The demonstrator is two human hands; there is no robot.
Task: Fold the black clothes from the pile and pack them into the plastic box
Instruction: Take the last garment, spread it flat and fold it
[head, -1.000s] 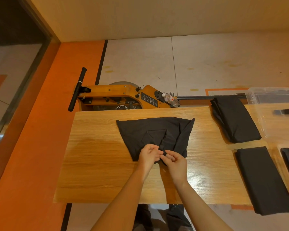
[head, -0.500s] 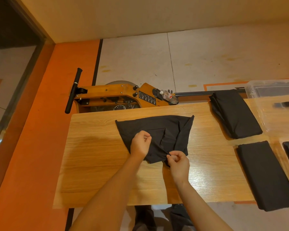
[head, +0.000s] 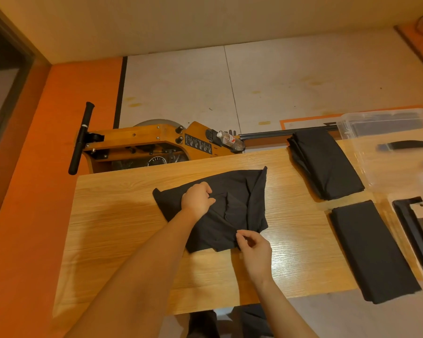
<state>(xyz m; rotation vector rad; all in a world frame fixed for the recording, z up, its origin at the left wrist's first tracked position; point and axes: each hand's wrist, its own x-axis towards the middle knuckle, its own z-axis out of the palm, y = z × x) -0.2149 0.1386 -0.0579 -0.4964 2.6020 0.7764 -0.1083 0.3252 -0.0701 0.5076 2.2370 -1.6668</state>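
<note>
Black garment (head: pixel 230 206) spread, partly folded, on the middle of the wooden bench (head: pixel 112 230), one corner pointing left, another raised at the far right. Left hand (head: pixel 197 198) resting on the cloth's left-centre, fingers (head: pixel 206 187) curled and pinching up a fold of fabric. Right hand (head: pixel 253 247) at the near edge of the cloth, thumb and fingertips closed together on its hem, palm over bare wood just beside the fabric. Both forearms reaching in from the near side.

To the right, well apart from the spread piece: a loosely folded black stack (head: pixel 325 164) at the far edge of the bench, and a flat folded black piece (head: pixel 374 252) nearer, its near end overhanging the bench's front edge. Clear plastic box (head: pixel 352 123) at the far right, dark cloth visible through its wall; how much inside, cannot tell. Clear lid (head: pixel 398 164) with a black handle (head: pixel 405 144) lying beside the stack. Another black-framed clear part (head: pixel 415 235) at the right edge, cut off by the frame.

Beyond the bench, a wooden rowing machine (head: pixel 152 142) with a black bar (head: pixel 81 139) on its left end and a plastic bottle (head: pixel 230 140) lying on it. Orange floor strip (head: pixel 34 167) on the left, pale floor panels farther back
</note>
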